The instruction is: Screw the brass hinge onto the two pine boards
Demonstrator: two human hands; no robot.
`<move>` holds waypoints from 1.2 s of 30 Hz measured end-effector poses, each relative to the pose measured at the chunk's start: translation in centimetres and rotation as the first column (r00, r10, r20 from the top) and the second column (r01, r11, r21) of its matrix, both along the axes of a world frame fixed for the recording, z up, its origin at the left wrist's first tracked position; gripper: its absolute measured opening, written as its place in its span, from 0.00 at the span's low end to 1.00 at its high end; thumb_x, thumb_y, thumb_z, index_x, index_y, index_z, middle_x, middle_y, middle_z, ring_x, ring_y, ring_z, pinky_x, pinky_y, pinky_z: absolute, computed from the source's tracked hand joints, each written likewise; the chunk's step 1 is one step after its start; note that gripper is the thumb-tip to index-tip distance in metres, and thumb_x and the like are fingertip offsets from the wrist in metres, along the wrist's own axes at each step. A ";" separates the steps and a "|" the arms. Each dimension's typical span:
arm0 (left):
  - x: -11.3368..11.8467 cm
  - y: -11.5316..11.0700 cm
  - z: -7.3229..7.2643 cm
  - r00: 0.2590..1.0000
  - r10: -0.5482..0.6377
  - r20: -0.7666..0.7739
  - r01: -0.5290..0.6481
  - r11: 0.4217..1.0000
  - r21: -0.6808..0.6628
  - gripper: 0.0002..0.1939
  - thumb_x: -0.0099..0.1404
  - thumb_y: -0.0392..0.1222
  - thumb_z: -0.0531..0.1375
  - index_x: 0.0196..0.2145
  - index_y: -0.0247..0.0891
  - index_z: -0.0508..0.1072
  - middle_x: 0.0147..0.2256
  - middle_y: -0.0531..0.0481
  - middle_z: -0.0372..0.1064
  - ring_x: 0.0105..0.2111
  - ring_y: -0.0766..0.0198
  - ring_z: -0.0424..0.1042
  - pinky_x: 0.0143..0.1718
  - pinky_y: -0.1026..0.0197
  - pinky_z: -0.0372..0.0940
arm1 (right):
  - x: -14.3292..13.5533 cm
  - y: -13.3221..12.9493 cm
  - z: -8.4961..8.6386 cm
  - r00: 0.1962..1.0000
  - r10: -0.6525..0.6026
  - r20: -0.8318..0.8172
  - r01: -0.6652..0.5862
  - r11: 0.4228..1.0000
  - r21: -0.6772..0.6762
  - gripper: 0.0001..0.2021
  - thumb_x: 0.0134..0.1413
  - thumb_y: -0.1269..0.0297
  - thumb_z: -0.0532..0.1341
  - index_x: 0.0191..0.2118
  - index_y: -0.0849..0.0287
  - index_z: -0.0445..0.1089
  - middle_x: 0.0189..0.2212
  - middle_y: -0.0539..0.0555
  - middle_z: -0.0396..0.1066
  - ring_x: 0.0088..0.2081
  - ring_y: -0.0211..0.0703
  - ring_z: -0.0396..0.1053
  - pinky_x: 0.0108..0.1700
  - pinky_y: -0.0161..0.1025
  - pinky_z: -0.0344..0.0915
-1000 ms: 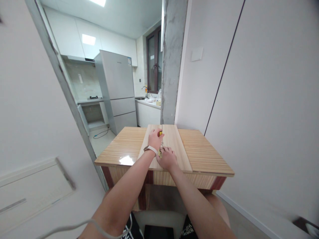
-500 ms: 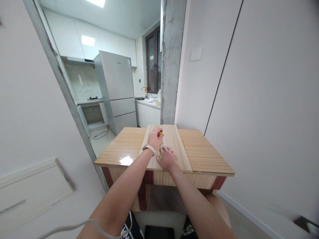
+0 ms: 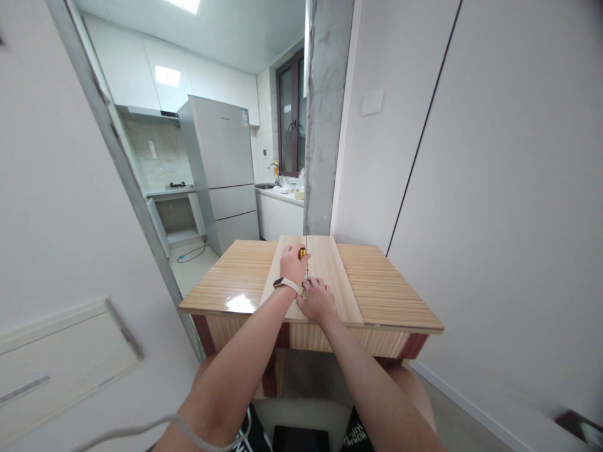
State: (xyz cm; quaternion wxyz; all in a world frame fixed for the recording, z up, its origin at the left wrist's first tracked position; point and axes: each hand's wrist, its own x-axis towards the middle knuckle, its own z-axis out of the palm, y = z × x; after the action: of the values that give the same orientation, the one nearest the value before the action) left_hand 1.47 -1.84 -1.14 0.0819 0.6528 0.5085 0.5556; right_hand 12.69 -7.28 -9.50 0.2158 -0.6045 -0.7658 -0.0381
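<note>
Work seemingly being underway, not finished: left hand point(image 3: 293, 263) wrapping fingers round small yellow-and-dark object point(image 3: 303, 253) above wooden board point(image 3: 335, 273) lying on desk point(image 3: 381, 282); right hand point(image 3: 318, 301) resting beside yellowish piece point(image 3: 303, 292), cannot tell whether fingers are gripping it. Remaining work not showing.

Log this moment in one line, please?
left hand: holds red-and-yellow object; right hand: on pale boards, by yellow item; pale boards: on wooden table
</note>
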 end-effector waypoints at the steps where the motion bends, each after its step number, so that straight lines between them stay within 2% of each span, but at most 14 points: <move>1: 0.0 0.0 0.0 1.000 0.010 0.011 -0.010 1.000 -0.003 0.14 0.63 0.35 0.70 0.47 0.43 0.76 0.41 0.47 0.70 0.36 0.59 0.72 0.44 0.56 0.68 | 0.0 0.0 0.0 1.000 0.001 -0.001 -0.001 1.000 -0.003 0.23 0.65 0.49 0.57 0.60 0.53 0.72 0.62 0.61 0.68 0.61 0.59 0.58 0.60 0.53 0.56; 3: 0.1 0.0 -0.1 0.999 0.029 0.034 -0.029 1.000 -0.006 0.15 0.63 0.35 0.70 0.47 0.43 0.74 0.40 0.48 0.71 0.38 0.59 0.73 0.44 0.56 0.68 | 0.0 0.0 0.1 1.000 0.004 -0.002 -0.004 1.000 -0.006 0.23 0.65 0.50 0.57 0.60 0.53 0.72 0.62 0.62 0.67 0.62 0.59 0.57 0.61 0.53 0.55; 8: 0.2 -0.2 -0.1 0.999 0.051 -0.011 -0.051 0.999 0.018 0.09 0.65 0.36 0.68 0.39 0.42 0.70 0.39 0.48 0.71 0.39 0.57 0.72 0.44 0.56 0.66 | 0.0 -0.1 0.2 1.000 0.010 -0.001 -0.010 1.000 -0.013 0.23 0.66 0.50 0.56 0.61 0.53 0.72 0.63 0.62 0.67 0.62 0.59 0.57 0.61 0.53 0.55; 14: 0.4 -0.3 0.2 0.999 0.030 -0.039 -0.029 0.999 0.031 0.08 0.66 0.35 0.66 0.39 0.41 0.70 0.40 0.47 0.72 0.40 0.57 0.72 0.45 0.55 0.66 | 0.0 -0.1 0.1 1.000 0.009 0.001 -0.009 1.000 -0.024 0.25 0.66 0.49 0.56 0.62 0.55 0.71 0.64 0.62 0.66 0.63 0.59 0.56 0.61 0.53 0.53; 17: 0.1 0.2 0.0 1.000 -0.028 -0.002 0.028 0.999 0.018 0.08 0.66 0.33 0.66 0.40 0.41 0.71 0.40 0.47 0.73 0.39 0.59 0.73 0.46 0.55 0.68 | 0.0 -0.1 0.0 1.000 0.001 -0.004 -0.001 1.000 -0.014 0.26 0.66 0.48 0.56 0.63 0.54 0.70 0.64 0.62 0.66 0.63 0.59 0.55 0.62 0.52 0.53; 20: -0.6 0.9 -0.2 0.987 -0.136 0.080 0.138 0.990 -0.019 0.10 0.65 0.31 0.65 0.43 0.41 0.73 0.39 0.49 0.75 0.38 0.61 0.75 0.43 0.58 0.70 | 0.1 0.1 -0.1 1.000 -0.005 -0.008 0.005 1.000 -0.014 0.27 0.66 0.46 0.56 0.64 0.55 0.70 0.63 0.62 0.67 0.62 0.60 0.56 0.61 0.53 0.53; 23: -1.3 1.1 -0.3 0.976 -0.202 0.080 0.204 0.979 -0.025 0.14 0.66 0.32 0.65 0.48 0.43 0.73 0.40 0.49 0.75 0.38 0.63 0.76 0.41 0.60 0.72 | 0.1 0.2 -0.1 1.000 -0.005 -0.006 0.005 1.000 -0.020 0.27 0.66 0.46 0.56 0.63 0.54 0.70 0.63 0.63 0.67 0.62 0.60 0.57 0.61 0.53 0.54; 27: -1.2 0.7 -0.5 0.984 -0.178 0.007 0.177 0.983 0.045 0.13 0.67 0.32 0.65 0.48 0.43 0.75 0.43 0.49 0.74 0.39 0.63 0.76 0.44 0.58 0.73 | 0.1 0.1 0.0 1.000 -0.004 -0.004 0.004 1.000 0.000 0.27 0.66 0.47 0.56 0.63 0.56 0.70 0.62 0.63 0.68 0.62 0.59 0.58 0.61 0.53 0.55; 30: -0.6 0.3 -0.6 0.984 -0.174 0.026 0.171 0.982 0.085 0.11 0.65 0.34 0.67 0.45 0.42 0.76 0.44 0.47 0.71 0.39 0.63 0.75 0.44 0.58 0.74 | 0.1 0.0 0.0 1.000 0.000 -0.002 0.000 1.000 0.009 0.26 0.66 0.48 0.57 0.62 0.57 0.71 0.62 0.63 0.67 0.62 0.59 0.58 0.60 0.52 0.56; 36: -0.2 0.2 -0.2 0.988 -0.141 0.065 0.137 0.989 0.052 0.10 0.64 0.35 0.69 0.43 0.42 0.77 0.42 0.48 0.72 0.37 0.63 0.75 0.45 0.57 0.73 | 0.0 0.0 0.0 1.000 -0.007 0.013 0.007 1.000 0.021 0.26 0.66 0.48 0.57 0.62 0.57 0.71 0.62 0.63 0.68 0.61 0.59 0.58 0.60 0.52 0.56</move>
State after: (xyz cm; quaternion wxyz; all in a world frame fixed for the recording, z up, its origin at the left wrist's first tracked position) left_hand 1.30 -1.62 -1.33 0.1226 0.6689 0.4454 0.5824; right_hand 12.71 -7.31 -9.51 0.2171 -0.6047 -0.7646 -0.0508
